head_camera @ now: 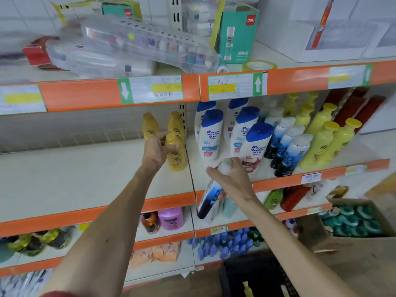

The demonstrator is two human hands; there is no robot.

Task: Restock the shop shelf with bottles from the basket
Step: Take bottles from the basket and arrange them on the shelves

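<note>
My left hand grips the top of a yellow bottle that stands on the white shelf board, in front of two more yellow bottles. My right hand holds a blue-and-white bottle with a white cap, tilted, in front of the shelf's orange edge. Just beyond that hand stand white shampoo bottles with blue caps. A dark basket sits on the floor at the bottom, with a yellow item showing inside.
Blue-and-white bottles and yellow bottles fill the shelf's right side. The left stretch of this shelf is bare. Clear plastic boxes lie on the shelf above. A cardboard box of green caps stands at the right.
</note>
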